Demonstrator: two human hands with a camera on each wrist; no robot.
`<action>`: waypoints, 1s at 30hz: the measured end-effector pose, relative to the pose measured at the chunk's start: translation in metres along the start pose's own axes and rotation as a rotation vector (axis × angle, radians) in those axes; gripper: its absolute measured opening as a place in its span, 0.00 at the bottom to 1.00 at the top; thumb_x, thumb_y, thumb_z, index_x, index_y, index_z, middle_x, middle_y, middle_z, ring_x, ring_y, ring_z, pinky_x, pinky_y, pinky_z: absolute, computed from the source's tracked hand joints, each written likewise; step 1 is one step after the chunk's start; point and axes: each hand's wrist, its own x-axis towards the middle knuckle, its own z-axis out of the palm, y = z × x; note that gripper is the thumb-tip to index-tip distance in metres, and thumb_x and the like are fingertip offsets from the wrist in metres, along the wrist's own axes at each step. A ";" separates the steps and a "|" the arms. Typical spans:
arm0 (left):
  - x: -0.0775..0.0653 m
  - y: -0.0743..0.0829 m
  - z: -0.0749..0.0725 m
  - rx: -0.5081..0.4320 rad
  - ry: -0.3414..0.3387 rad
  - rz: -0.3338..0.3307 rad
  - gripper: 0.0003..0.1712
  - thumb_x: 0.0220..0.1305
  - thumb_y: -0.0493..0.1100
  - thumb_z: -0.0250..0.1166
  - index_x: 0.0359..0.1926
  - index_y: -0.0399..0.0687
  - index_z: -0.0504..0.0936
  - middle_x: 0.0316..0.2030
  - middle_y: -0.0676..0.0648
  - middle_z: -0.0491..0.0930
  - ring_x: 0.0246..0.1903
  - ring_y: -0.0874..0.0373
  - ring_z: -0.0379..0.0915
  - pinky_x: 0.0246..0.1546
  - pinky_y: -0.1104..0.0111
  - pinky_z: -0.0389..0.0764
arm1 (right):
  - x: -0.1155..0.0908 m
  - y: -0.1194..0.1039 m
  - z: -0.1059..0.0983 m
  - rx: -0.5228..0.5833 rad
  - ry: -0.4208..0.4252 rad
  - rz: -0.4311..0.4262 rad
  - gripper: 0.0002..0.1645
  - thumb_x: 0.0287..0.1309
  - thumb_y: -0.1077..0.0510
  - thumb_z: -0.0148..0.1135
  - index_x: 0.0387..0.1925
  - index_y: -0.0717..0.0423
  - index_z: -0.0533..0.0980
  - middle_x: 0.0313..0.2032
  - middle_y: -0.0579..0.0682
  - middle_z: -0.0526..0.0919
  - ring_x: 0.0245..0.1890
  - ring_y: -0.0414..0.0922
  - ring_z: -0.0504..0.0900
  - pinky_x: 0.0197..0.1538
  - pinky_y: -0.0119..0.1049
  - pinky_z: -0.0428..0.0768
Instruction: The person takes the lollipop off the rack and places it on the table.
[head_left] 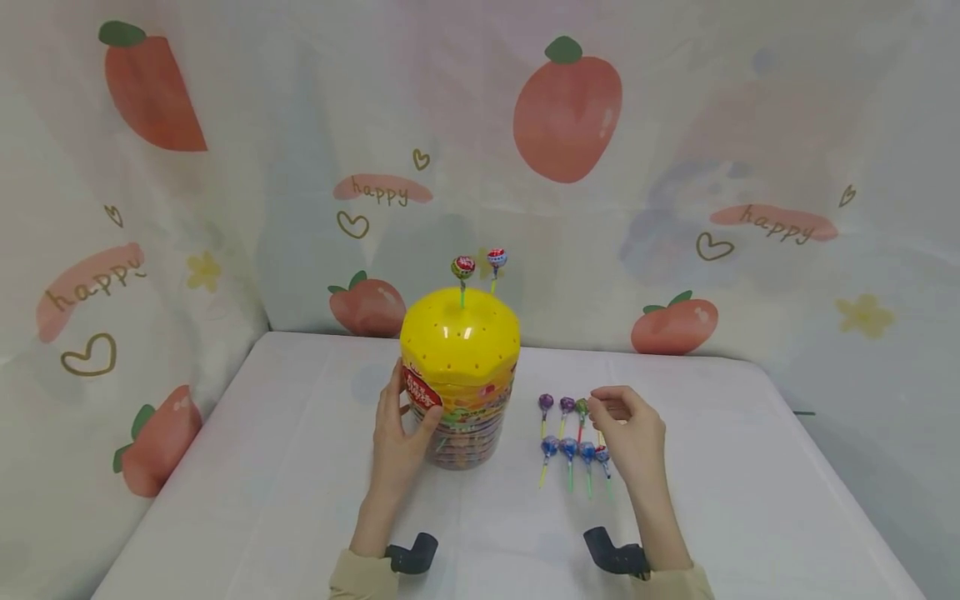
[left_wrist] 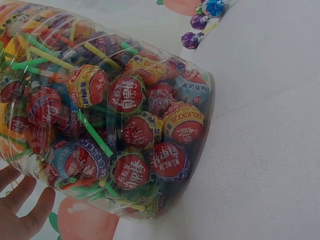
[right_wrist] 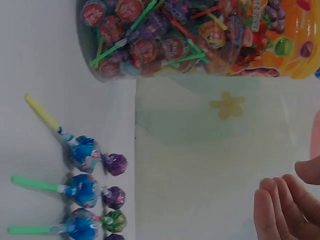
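Note:
A clear plastic jar full of wrapped lollipops stands upright on the table, topped by a yellow lid with small holes. Two lollipops stand in the lid, one with a green and red wrapper, the other white and red. My left hand grips the jar's left side, thumb in front. Right of the jar lie two rows of lollipops, blue ones in front and purple ones with a green one behind. Over the rows' right end is my right hand, fingers bent, thumb apart, nothing visible between them.
A white cloth covers the table. Behind and beside it hangs a pale curtain printed with fruit and "happy" lettering. Black bent pieces sit at both wrists, below the cuffs' line of the hands.

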 end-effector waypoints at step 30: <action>0.001 -0.002 0.001 0.010 0.010 0.019 0.49 0.60 0.50 0.66 0.75 0.69 0.47 0.67 0.47 0.64 0.64 0.51 0.60 0.60 0.50 0.72 | 0.022 -0.119 0.016 0.269 -0.055 -0.332 0.11 0.59 0.61 0.64 0.44 0.58 0.80 0.39 0.55 0.85 0.38 0.41 0.81 0.42 0.18 0.78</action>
